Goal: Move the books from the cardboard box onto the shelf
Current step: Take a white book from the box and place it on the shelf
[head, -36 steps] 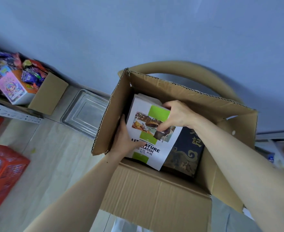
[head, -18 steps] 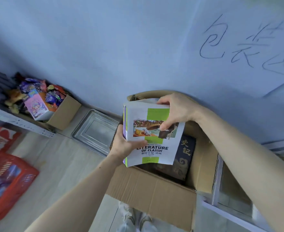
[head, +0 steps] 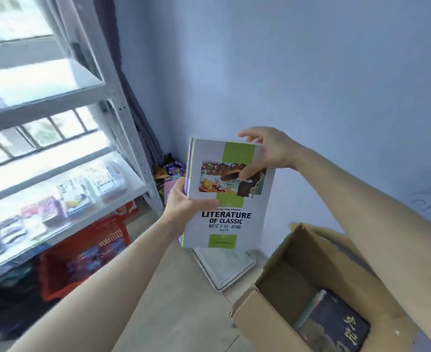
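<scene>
Both hands are up in front of the blue wall with a small stack of books (head: 226,196) between them, clear of the box (head: 298,295) and not yet at the shelf (head: 64,158). The left hand (head: 184,199) grips the stack at its left edge, thumb curled across the white and green cover. The right hand (head: 267,151) holds the top right corner, fingers hooked over the top edge and thumb pinching down on the cover picture. More than one volume is in the stack, going by the purple and green edges showing along the left side, though I cannot count them.

The box sits low on the right, flaps open. One dark book (head: 336,326) lies flat in its bottom with a paler spine just beside it, so at least one or two remain to be lifted out; the rest of the box floor that shows is bare cardboard.

The white metal shelf stands on the left. Its lower board carries a blurred row of colourful flat things that could be books, but the blur stops me saying so for certain. The board above looks free where it shows.

By my reckoning the job is somewhere past its middle: this stack is in mid carry and needs setting down on the shelf, then another trip or so should finish the box.

Under the shelf stands a red basket (head: 82,252), and a shallow tray (head: 224,265) lies on the floor beside the box.
</scene>
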A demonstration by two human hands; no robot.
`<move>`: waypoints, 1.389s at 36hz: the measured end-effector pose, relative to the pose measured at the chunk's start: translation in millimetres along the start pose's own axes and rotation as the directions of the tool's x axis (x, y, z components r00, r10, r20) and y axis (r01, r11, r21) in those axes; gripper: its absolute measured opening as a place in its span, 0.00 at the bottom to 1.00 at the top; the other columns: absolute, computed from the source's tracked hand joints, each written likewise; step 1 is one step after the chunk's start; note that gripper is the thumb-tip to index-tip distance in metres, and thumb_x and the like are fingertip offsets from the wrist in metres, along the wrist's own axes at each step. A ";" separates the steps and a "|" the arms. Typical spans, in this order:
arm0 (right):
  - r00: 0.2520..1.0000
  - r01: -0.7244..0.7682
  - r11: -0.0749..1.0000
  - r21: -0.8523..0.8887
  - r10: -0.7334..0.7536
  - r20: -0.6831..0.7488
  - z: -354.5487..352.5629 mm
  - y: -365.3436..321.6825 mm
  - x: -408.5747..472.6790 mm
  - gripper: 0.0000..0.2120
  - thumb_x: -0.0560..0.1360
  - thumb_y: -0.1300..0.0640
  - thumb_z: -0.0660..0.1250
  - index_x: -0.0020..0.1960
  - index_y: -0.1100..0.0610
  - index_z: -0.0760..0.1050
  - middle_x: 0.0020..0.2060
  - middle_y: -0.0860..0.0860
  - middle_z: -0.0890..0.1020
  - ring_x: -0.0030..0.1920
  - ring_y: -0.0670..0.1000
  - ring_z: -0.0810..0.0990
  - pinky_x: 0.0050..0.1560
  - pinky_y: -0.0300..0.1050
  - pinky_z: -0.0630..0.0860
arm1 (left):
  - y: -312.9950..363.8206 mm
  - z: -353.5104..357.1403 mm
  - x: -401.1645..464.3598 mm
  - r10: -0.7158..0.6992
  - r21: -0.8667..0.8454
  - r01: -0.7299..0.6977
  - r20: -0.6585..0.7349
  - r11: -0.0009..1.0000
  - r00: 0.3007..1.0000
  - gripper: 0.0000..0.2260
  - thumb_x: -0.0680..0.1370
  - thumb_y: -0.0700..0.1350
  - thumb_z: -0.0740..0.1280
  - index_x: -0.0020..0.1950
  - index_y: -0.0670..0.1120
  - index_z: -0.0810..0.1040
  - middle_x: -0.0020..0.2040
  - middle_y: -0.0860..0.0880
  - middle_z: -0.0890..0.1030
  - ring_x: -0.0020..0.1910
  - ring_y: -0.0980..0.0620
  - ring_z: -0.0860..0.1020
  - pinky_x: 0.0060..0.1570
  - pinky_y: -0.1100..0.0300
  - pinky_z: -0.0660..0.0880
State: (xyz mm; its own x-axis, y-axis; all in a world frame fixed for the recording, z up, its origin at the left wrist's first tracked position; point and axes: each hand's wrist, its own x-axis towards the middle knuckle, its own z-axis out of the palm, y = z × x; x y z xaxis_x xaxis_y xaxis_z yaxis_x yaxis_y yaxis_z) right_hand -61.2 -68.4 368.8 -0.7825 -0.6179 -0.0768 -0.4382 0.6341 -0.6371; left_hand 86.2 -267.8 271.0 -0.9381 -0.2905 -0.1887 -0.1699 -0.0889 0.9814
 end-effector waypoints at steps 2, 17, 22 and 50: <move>0.997 0.056 0.993 0.101 -0.051 -0.054 14.7 -38.7 22.0 0.61 0.47 0.42 0.85 0.76 0.45 0.62 0.64 0.50 0.72 0.63 0.49 0.71 0.61 0.45 0.71 | 18.7 -41.9 -3.6 0.036 -0.022 -0.037 -0.060 0.999 0.998 0.33 0.56 0.35 0.80 0.59 0.42 0.74 0.47 0.42 0.85 0.42 0.42 0.85 0.37 0.49 0.82; 0.977 0.210 0.661 0.721 -0.162 -0.136 170.2 -344.2 193.8 0.68 0.38 0.32 0.83 0.72 0.60 0.68 0.59 0.55 0.82 0.59 0.54 0.82 0.59 0.50 0.79 | 122.3 -365.6 -26.3 0.251 -0.016 -0.282 -0.407 0.959 0.878 0.31 0.56 0.35 0.80 0.58 0.42 0.76 0.47 0.42 0.86 0.43 0.42 0.85 0.39 0.49 0.82; 0.979 0.130 0.614 0.779 -0.202 -0.004 199.7 -437.2 237.3 0.44 0.39 0.35 0.83 0.46 0.62 0.82 0.43 0.59 0.87 0.47 0.60 0.86 0.56 0.59 0.81 | 145.2 -447.4 -26.7 0.293 -0.031 -0.352 -0.488 0.936 0.822 0.34 0.58 0.34 0.80 0.63 0.39 0.74 0.50 0.39 0.85 0.45 0.40 0.85 0.39 0.50 0.82; 0.767 0.071 0.565 0.822 -0.558 0.317 294.6 -652.7 511.0 0.29 0.63 0.47 0.78 0.60 0.59 0.78 0.56 0.61 0.84 0.57 0.62 0.83 0.57 0.61 0.80 | 205.9 -723.2 115.2 0.444 0.142 -0.484 -0.671 0.863 0.594 0.29 0.57 0.38 0.81 0.55 0.47 0.77 0.47 0.45 0.86 0.45 0.43 0.85 0.39 0.51 0.81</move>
State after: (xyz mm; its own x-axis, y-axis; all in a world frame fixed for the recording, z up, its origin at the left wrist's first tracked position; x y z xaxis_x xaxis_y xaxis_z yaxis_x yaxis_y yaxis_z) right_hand -44.8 -935.0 519.4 -0.2151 -0.9751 0.0533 0.0607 -0.0678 -0.9958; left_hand 161.4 -1008.6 426.7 -0.4306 -0.8511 0.3003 0.2643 0.1992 0.9436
